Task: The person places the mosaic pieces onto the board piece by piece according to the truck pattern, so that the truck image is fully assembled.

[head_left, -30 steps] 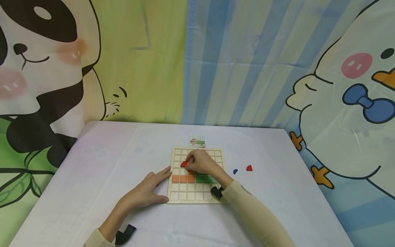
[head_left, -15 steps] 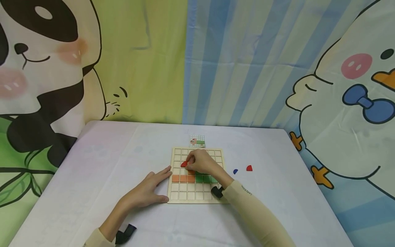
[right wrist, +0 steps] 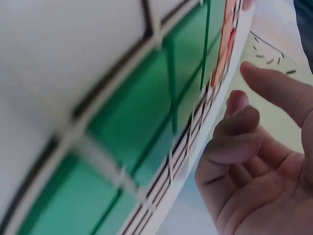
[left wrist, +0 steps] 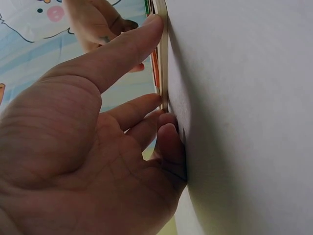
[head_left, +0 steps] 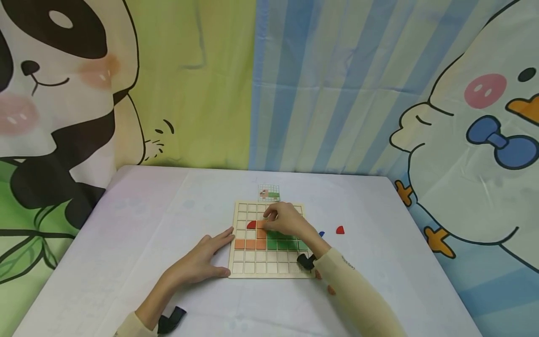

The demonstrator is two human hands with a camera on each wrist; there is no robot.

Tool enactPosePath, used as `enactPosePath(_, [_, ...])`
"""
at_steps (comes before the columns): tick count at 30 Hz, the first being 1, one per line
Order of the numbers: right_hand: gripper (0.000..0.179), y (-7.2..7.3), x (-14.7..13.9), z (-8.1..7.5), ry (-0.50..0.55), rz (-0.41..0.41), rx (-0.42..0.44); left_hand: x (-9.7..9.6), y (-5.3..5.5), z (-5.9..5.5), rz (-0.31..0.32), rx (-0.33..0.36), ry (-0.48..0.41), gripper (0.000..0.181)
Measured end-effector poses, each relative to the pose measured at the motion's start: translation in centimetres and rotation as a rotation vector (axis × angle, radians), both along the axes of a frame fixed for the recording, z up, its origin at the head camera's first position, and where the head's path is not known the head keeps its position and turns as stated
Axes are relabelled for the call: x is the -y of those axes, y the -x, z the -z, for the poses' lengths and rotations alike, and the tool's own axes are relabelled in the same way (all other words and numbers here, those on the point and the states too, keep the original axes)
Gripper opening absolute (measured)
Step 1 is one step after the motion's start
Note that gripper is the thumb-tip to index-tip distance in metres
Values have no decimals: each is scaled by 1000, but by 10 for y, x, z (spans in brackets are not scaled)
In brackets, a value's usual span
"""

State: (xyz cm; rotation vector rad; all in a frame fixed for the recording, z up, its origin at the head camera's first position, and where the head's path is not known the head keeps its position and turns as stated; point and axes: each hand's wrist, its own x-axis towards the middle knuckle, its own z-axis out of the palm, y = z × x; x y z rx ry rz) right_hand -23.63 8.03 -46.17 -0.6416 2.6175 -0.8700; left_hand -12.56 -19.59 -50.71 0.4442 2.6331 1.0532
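Observation:
A pale wooden grid board [head_left: 250, 267] lies on the table. Along its left side my left hand [head_left: 200, 263] has fingers and thumb touching the edge; the left wrist view shows that thumb [left wrist: 132, 46] laid against the rim. My right hand [head_left: 289, 222] hovers over the upper middle of the board and holds nothing; thumb and fingers stand apart in the right wrist view. Just left of it, a red quarter-round piece [head_left: 251, 225] sits in a cell beside an orange tile [head_left: 261, 225]. Orange tiles [head_left: 250, 244] and green tiles [head_left: 283, 245] fill cells below, some hidden by the hand.
A small pattern card [head_left: 268, 193] lies behind the board. To the right are a red piece [head_left: 340, 230] and a blue piece [head_left: 322, 233], partly behind the wrist. Orange-brown pieces [head_left: 331, 290] show beside the right sleeve [head_left: 358, 290].
My right hand has let go of the red piece and drawn back to the right, uncovering orange and green tiles and the pieces by the sleeve. The left hand has stayed put.

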Motion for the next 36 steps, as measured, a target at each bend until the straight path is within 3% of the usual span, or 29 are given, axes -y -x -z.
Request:
enactPosePath(5, [31, 1, -25, -7, 10, -42, -15, -1, 0, 0, -6, 4, -5, 94])
enactPosePath(9, [32, 1, -49, -12, 9, -24, -33, -1, -1, -1, -7, 4, -7, 94])
enactPosePath(19, [31, -6, -118, -12, -13, 95, -89, -2, -1, 0, -11, 5, -4, 95])
enactPosePath(26, [31, -8, -157, -5, -63, 209, -81, 0, -1, -1, -9, -3, 6, 94])
enactPosePath(36, [29, -11, -199, 1, -106, 302, -53, 1, -1, -2, 6, -17, -3, 94])
